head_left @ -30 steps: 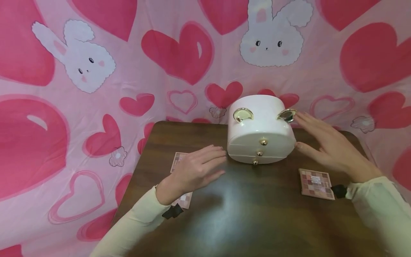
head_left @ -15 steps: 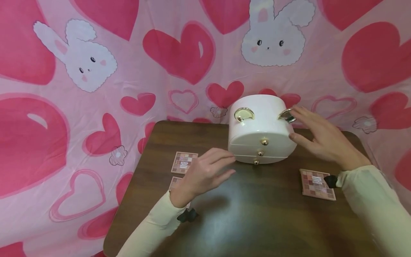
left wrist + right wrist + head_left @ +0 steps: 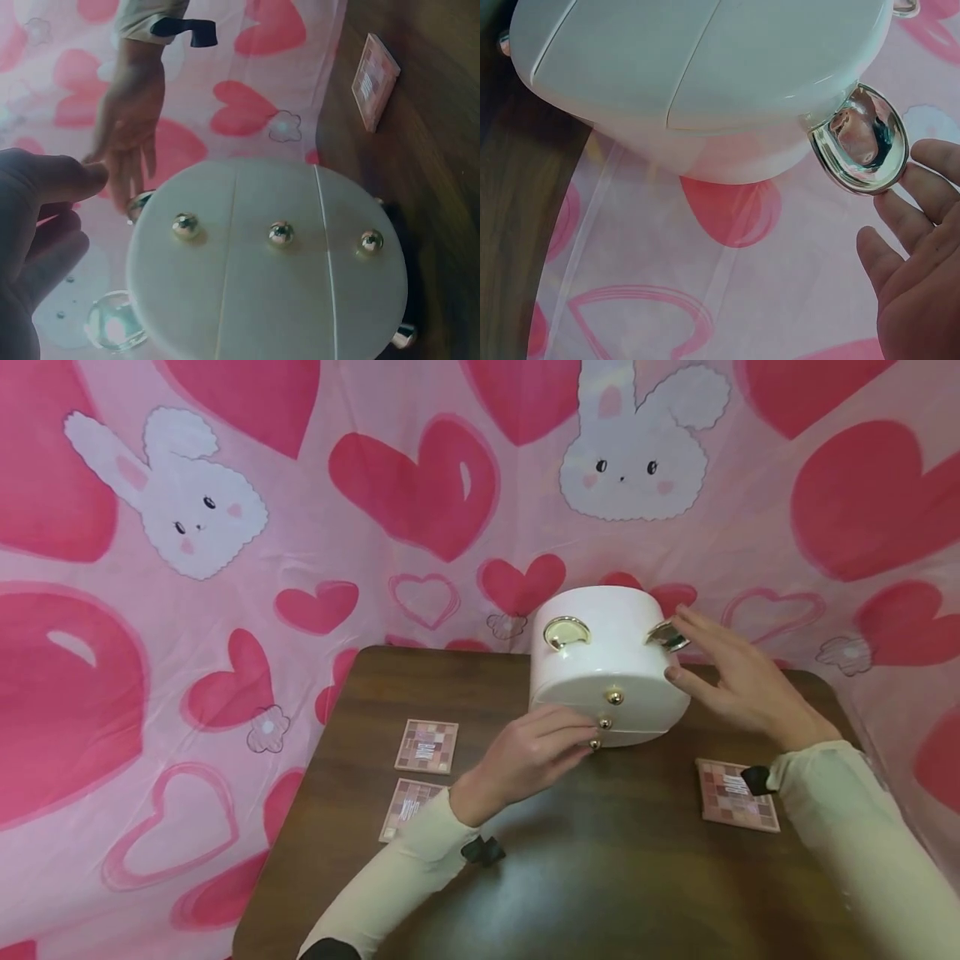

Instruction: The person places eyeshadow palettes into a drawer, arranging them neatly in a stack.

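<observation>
A white box (image 3: 600, 672) with a rounded front stands on a brown table (image 3: 570, 877), close to the middle of the far edge. Two seams divide the front into three sections, each bearing one round gold knob (image 3: 281, 232); the sections sit flush with one another. Two gold, ear-shaped pieces project from the upper body: a left ear (image 3: 567, 632) and a right ear (image 3: 866, 142), the latter with a mirror-like face. A person's right hand (image 3: 742, 689) rests straight, slightly spread fingertips on the rim of the right ear, thumb held apart. The left hand (image 3: 528, 760) hovers before the knobs, thumb and loosely bent fingers separated and gripping nothing — the left wrist view shows a gap between them and the box. Three checkered palettes lie flat on the table: a rear palette (image 3: 427, 747) near the left edge, a front palette (image 3: 407, 802) beside it toward the near edge, partly covered from my view by the left sleeve (image 3: 382, 881), and a third palette (image 3: 727, 806) near the right edge, one corner hidden by the dark band (image 3: 756, 779) at the right sleeve (image 3: 840, 827). Behind the far edge hangs a pink cloth (image 3: 450, 547) — printed with hearts and white rabbits.
</observation>
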Available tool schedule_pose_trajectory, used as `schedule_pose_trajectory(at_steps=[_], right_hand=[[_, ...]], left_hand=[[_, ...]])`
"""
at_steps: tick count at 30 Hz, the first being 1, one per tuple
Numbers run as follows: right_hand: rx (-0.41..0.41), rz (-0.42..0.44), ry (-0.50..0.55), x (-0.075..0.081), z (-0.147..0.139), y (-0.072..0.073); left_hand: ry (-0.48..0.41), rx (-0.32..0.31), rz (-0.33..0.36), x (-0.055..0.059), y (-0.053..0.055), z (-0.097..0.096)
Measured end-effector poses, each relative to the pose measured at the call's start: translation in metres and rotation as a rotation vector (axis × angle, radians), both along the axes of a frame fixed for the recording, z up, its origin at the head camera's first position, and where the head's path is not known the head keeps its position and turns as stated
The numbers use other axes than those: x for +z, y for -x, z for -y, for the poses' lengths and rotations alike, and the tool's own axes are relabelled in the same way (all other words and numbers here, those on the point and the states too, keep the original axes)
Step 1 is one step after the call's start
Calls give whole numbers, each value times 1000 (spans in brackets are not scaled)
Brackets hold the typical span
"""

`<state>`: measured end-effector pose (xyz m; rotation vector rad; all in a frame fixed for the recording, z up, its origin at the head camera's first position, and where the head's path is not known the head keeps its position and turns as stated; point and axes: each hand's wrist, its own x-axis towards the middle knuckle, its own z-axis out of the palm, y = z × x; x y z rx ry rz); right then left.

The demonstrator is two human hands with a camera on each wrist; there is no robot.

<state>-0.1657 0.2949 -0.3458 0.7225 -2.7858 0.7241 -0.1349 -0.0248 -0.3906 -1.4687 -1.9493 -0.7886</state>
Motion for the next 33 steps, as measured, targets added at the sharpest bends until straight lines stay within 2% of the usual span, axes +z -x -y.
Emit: schedule_pose_trajectory(at_steps=[6, 9, 12, 17, 21, 28, 33], right_hand=[[-19, -1, 13, 0, 1, -1], [-24, -1, 21, 0, 3, -1], [-29, 6, 28, -1, 6, 1], [-53, 33, 36, -1, 7, 1], [-49, 17, 48, -2, 5, 1], [-43, -17, 66, -5, 3, 0], [-42, -38, 68, -5, 4, 0]], left_hand=[[23, 17, 24, -8, 9, -17], [41, 50, 4, -13, 15, -24], [95, 108, -78, -20, 23, -32], [257, 199, -263, -29, 35, -43], [315, 208, -327, -32, 42, -50], [350, 178, -309, -35, 52, -59], [356, 192, -351, -35, 56, -63]])
